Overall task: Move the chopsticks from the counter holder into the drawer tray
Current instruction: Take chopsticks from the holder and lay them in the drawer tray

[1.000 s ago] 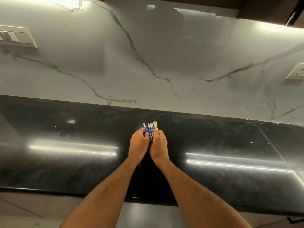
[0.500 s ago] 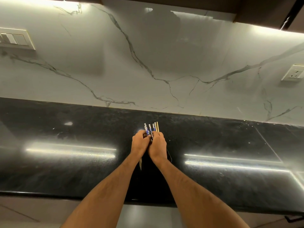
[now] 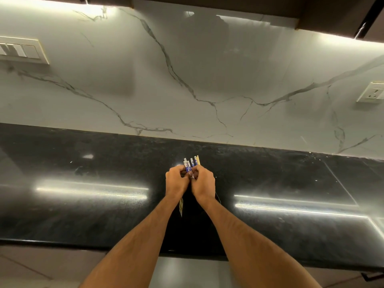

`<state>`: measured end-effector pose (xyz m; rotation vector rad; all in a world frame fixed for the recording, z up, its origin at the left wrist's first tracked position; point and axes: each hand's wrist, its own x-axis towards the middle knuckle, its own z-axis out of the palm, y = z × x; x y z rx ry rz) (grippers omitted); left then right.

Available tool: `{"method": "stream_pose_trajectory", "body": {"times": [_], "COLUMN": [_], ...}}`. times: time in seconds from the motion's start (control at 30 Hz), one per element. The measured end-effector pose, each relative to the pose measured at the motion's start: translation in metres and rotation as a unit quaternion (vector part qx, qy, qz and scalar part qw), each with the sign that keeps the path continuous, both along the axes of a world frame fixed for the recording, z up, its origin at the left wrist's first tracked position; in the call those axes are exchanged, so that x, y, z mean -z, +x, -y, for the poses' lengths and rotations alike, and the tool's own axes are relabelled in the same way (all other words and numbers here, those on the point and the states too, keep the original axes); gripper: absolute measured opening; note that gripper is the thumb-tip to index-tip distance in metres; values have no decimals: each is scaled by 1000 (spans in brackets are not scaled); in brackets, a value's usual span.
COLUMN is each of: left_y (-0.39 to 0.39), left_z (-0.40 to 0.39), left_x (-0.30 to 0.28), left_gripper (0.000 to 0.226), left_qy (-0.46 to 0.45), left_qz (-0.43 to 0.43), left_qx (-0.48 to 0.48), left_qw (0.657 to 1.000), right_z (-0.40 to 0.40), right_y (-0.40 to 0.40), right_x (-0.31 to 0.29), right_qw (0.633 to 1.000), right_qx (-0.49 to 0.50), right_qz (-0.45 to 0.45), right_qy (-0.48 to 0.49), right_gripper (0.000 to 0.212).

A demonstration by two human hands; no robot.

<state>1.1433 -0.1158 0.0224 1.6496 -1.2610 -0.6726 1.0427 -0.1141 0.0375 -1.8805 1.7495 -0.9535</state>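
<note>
A bundle of chopsticks with blue-and-white patterned tops sticks up between my two hands over the black counter. My left hand and my right hand are pressed side by side, both closed around the bundle. A pale chopstick tip pokes out below my left wrist. The middle of the sticks is hidden by my fingers. No holder and no drawer tray are in view.
A white marble backsplash rises behind the counter. A switch panel is on the wall at the far left and a socket at the far right. Dark cabinets hang above. The counter's front edge runs below my forearms.
My hands have stayed clasped on the chopsticks in the same spot. The tips of the bundle have spread slightly, and a lower tip now shows under my left wrist.
</note>
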Motion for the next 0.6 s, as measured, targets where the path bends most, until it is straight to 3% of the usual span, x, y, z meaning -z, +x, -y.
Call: {"method": "stream_pose_trajectory", "body": {"times": [0.2,0.43,0.6], "left_y": [-2,-8,-11], "left_z": [-4,-9,-23], "left_x": [-9,-19,-18], "left_gripper": [15,24,19], "left_qy": [-23,-35,-22], "left_qz": [-27,-80,-148], "left_qx": [14,54,153], "left_qw": [999,995,977], "right_z": [4,6,7], "right_y": [-13,-20,-25], "right_x": [-7,-16,-43], "right_qw": [998,993,983], "right_qx": [-20,-37,-20], "right_qz": [23,107,180], "right_qy": [47,22,-12], "right_gripper": [8,18,24]}}
